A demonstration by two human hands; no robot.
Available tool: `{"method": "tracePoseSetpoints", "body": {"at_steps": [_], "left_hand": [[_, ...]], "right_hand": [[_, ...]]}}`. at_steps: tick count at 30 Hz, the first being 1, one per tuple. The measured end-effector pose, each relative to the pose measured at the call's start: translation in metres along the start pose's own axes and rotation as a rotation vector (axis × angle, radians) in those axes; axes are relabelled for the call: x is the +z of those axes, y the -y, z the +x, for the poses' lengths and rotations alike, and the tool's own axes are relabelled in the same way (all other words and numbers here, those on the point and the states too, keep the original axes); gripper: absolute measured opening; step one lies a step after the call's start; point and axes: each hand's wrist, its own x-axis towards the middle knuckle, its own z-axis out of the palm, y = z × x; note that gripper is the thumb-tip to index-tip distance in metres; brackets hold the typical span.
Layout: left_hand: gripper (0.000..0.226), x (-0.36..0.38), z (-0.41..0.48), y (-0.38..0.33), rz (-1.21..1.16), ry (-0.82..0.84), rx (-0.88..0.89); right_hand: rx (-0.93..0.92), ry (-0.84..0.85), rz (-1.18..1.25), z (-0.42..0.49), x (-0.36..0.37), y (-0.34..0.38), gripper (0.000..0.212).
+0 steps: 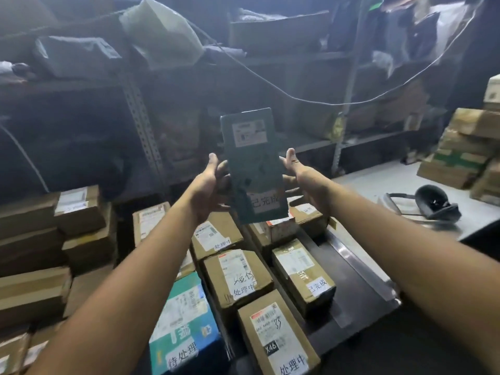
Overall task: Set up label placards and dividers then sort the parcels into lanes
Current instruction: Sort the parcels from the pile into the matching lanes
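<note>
1 dk-green flat parcel (253, 169), 2 white labels (249, 132) on it, upright above the brown boxes (212, 267), betw my L hand (208, 185) & R hand (301, 175), both w/ fingers spread open, touching its sides.

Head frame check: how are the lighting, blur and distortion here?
Head view: dim, hazy light, grey metal shelving behind nearly lost in murk; brown cardboard boxes at far left smeared by blur; dark green flat parcel between left hand and right hand fairly sharp; glare streak on shiny metal rail at right; wide-angle bending at edges.
</note>
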Motion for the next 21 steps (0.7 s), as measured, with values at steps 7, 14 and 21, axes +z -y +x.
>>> {"method": "tracePoseSetpoints", "body": {"at_steps": [7,14,21], "left_hand": [[0.064,0.048,0.025,0.04,-0.022,-0.086,-0.208],[0.073,0.102,0.015,0.098,0.07,-0.13,-0.411],[0.062,0.145,-0.005,0.138,-0.035,-0.209,-0.575]], "right_hand": [[0.162,-0.007,-0.016,0.006,-0.042,-0.05,0.082],[0.32,0.142,-0.092,-0.004,-0.072,-0.107,0.08],[0.369,0.271,-0.114,-0.011,-0.095,-0.162,0.07]]}}
